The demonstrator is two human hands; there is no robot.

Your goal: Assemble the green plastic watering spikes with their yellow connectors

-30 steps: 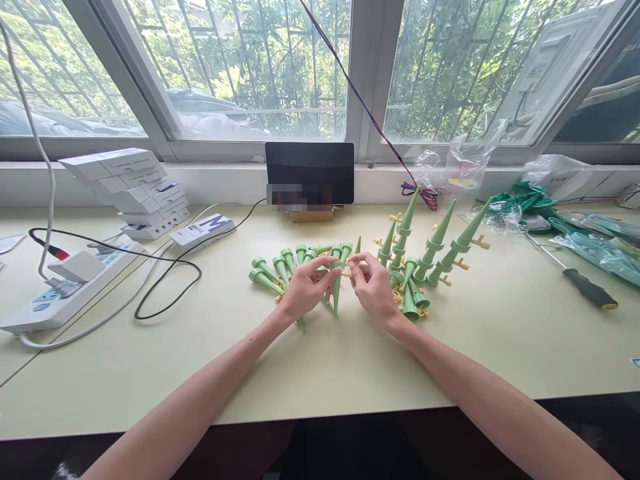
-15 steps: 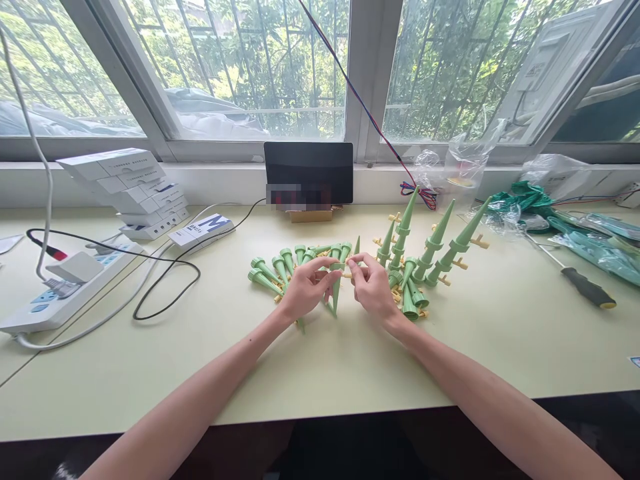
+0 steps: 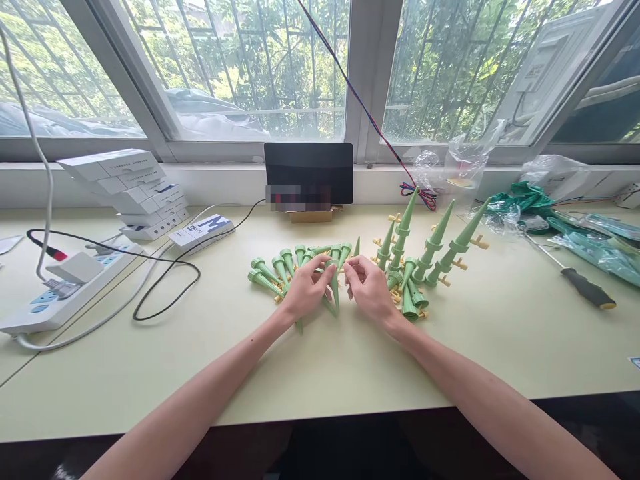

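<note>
My left hand [image 3: 306, 288] is closed round a green plastic watering spike [image 3: 335, 293], whose point faces down. My right hand [image 3: 369, 288] is just right of it, thumb and fingers pinched together. A speck of yellow shows by its fingertips, too small to tell whether the fingers grip it. Behind and left of my left hand lie several green watering spikes [image 3: 264, 280] with ribbed caps and yellow valves. Right of my right hand, more spikes [image 3: 431, 252] are stacked into upright, leaning towers with yellow valves sticking out. A few loose ones [image 3: 410, 303] lie at their base.
A black screen [image 3: 309, 167] leans at the window. To the left are stacked white boxes [image 3: 133, 190], a power strip [image 3: 75, 287] and a looping black cable [image 3: 199, 270]. On the right lie a screwdriver [image 3: 587, 287] and green plastic bags [image 3: 600, 247].
My right hand's fingertips have drawn slightly down and curled in. The yellow valve seen between the hands is now mostly hidden. My left hand still holds the spike.
</note>
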